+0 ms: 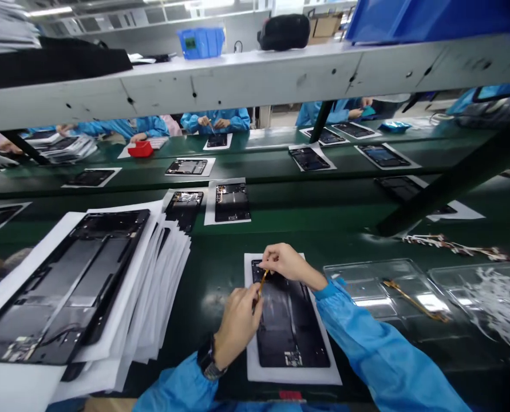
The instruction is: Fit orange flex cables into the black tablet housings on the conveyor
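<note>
**Stacked panels, far left:** black tablet-type housings [66,286] on white sheets, fanned in a pile on the green surface [220,303].

**Left hand (wristwatch):** left hand [237,326] over the panel's left edge; fingers [255,294] pinch the lower end of an amber flex strip [261,286].

**Working panel, centre:** black housing [289,326] on a white sheet [293,375], directly under both hands; long axis runs away from the person, leaning slightly left.

**Right hand:** right hand [287,262] above the panel's far end; fingers [269,258] pressed together on the strip's upper end.

**Progress:** strip held at the panel, apparently not yet laid down; stacked panels untouched.

**Far right:** clear plastic tray [379,289] holding a loose flex strip [415,300].
</note>
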`<state>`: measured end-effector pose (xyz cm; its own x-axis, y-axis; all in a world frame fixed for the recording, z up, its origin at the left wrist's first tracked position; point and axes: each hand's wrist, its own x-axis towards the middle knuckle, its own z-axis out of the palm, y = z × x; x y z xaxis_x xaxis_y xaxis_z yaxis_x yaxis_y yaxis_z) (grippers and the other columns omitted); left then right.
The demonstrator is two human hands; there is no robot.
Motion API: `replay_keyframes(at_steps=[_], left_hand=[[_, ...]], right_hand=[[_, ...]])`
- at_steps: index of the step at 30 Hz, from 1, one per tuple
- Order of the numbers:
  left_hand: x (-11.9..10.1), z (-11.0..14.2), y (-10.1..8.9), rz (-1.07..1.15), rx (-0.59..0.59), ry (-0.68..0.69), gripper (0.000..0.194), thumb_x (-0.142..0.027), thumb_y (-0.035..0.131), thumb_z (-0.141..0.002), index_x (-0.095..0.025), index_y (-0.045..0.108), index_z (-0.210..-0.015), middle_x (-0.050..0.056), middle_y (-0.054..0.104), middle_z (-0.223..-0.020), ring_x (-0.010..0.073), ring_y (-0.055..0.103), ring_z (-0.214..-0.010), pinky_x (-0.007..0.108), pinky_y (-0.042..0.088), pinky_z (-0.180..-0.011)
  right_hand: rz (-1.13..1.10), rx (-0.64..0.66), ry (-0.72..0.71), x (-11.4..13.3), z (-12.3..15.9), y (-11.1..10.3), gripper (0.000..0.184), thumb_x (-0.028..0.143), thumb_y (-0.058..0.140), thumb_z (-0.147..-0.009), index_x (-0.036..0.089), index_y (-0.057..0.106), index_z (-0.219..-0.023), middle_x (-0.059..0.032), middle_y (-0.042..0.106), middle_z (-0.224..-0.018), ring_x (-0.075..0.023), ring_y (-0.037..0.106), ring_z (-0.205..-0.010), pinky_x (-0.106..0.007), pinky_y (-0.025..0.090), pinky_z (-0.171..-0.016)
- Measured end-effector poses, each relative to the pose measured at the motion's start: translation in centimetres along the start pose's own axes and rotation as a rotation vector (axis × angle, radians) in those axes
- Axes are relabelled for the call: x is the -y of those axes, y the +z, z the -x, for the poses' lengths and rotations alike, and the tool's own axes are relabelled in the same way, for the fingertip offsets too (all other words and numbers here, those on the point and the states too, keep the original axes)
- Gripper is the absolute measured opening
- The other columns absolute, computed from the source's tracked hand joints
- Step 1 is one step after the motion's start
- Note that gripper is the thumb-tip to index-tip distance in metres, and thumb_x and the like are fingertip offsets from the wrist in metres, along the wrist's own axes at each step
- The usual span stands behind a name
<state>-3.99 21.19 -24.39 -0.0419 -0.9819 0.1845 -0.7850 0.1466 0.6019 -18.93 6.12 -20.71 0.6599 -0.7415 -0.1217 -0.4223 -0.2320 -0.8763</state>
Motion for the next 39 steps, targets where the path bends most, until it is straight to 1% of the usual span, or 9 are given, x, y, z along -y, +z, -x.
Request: replay_keyframes(at_steps=[2, 5, 11, 17, 20, 24, 29, 35, 39], left_hand=[[1.0, 0.2, -0.2, -0.185, -0.107, 0.145, 0.028, -0.015, 0.046, -0.096, -0.016, 0.055, -0.123, 0.006, 0.067, -0.085, 0.0207, 0.062, -0.074, 0.033, 0.045, -0.069], [1.8, 0.1, -0.5, -0.301, -0.182, 0.284, 0.024, -0.012, 0.045, -0.097, -0.015, 0.058, -0.116, 0.003, 0.064, -0.074, 0.0183, 0.059, -0.064, 0.032, 0.043, -0.062], [2.2, -0.6, 0.0, -0.178, -0.214, 0.392, 0.016, -0.012, 0.049, -0.096, -0.016, 0.062, -0.103, 0.004, 0.068, -0.083, 0.0158, 0.064, -0.073, 0.029, 0.045, -0.067], [2.3, -1.1, 0.8, -0.112, -0.238, 0.427, 0.016, -0.011, 0.048, -0.095, -0.014, 0.062, -0.102, 0.005, 0.070, -0.089, 0.0162, 0.066, -0.077, 0.029, 0.048, -0.070], [2.2, -1.1, 0.8, -0.096, -0.226, 0.445, 0.015, -0.012, 0.049, -0.095, -0.015, 0.062, -0.102, 0.005, 0.070, -0.089, 0.0161, 0.067, -0.077, 0.028, 0.049, -0.069], [2.0, -1.2, 0.6, -0.088, -0.181, 0.459, 0.017, -0.011, 0.046, -0.096, -0.015, 0.062, -0.104, 0.005, 0.070, -0.088, 0.0160, 0.067, -0.079, 0.028, 0.049, -0.072], [1.9, -1.3, 0.4, -0.121, -0.180, 0.478, 0.020, -0.010, 0.044, -0.097, -0.014, 0.061, -0.105, 0.006, 0.069, -0.087, 0.0163, 0.066, -0.078, 0.028, 0.048, -0.070], [1.9, -1.4, 0.3, -0.125, -0.198, 0.456, 0.021, -0.012, 0.043, -0.097, -0.015, 0.063, -0.102, 0.005, 0.069, -0.084, 0.0156, 0.066, -0.076, 0.028, 0.048, -0.068], [1.8, -1.4, 0.3, -0.134, -0.201, 0.457, 0.020, -0.012, 0.043, -0.097, -0.015, 0.062, -0.104, 0.006, 0.069, -0.085, 0.0158, 0.066, -0.077, 0.028, 0.048, -0.069]], right_hand=[[-0.020, 0.046, 0.016, -1.2, -1.2, 0.4, 0.024, 0.036, 0.066, -0.079, 0.013, 0.063, -0.074, -0.0054, 0.067, -0.065, -0.0142, 0.062, -0.060, -0.023, 0.043, -0.056], [-0.003, 0.106, 0.016, -2.0, -2.1, 0.7, 0.019, 0.031, 0.060, -0.082, 0.013, 0.065, -0.080, -0.0068, 0.070, -0.072, -0.0149, 0.065, -0.067, -0.022, 0.045, -0.060], [0.224, 0.127, 0.027, -1.2, -3.0, 1.1, 0.011, 0.013, 0.054, -0.079, 0.014, 0.065, -0.080, -0.0028, 0.066, -0.069, -0.0115, 0.057, -0.061, -0.021, 0.037, -0.057], [0.487, 0.123, 0.067, -0.1, -3.7, 1.7, 0.011, 0.010, 0.059, -0.074, 0.019, 0.066, -0.076, -0.0006, 0.064, -0.071, -0.0124, 0.054, -0.066, -0.024, 0.029, -0.059], [0.540, 0.129, 0.134, -0.1, -4.3, 1.4, 0.009, 0.017, 0.068, -0.071, 0.020, 0.066, -0.080, -0.0003, 0.063, -0.074, -0.0129, 0.055, -0.068, -0.024, 0.029, -0.058], [0.552, 0.195, 0.201, -0.3, -5.2, 0.4, 0.012, 0.024, 0.074, -0.068, 0.019, 0.066, -0.075, 0.0009, 0.062, -0.069, -0.0117, 0.054, -0.063, -0.022, 0.030, -0.055], [0.592, 0.197, 0.118, 0.3, -4.1, 0.5, 0.009, 0.020, 0.068, -0.074, 0.021, 0.067, -0.082, 0.0014, 0.064, -0.073, -0.0119, 0.057, -0.068, -0.022, 0.032, -0.060], [0.684, 0.072, 0.051, 0.1, -1.7, 1.8, 0.014, 0.009, 0.052, -0.081, 0.017, 0.064, -0.083, -0.0072, 0.065, -0.092, -0.0179, 0.059, -0.083, -0.027, 0.032, -0.067], [0.642, 0.031, 0.033, -0.3, -1.9, 1.8, 0.012, 0.015, 0.052, -0.084, 0.018, 0.064, -0.084, -0.0044, 0.064, -0.092, -0.0149, 0.057, -0.080, -0.025, 0.034, -0.069]])
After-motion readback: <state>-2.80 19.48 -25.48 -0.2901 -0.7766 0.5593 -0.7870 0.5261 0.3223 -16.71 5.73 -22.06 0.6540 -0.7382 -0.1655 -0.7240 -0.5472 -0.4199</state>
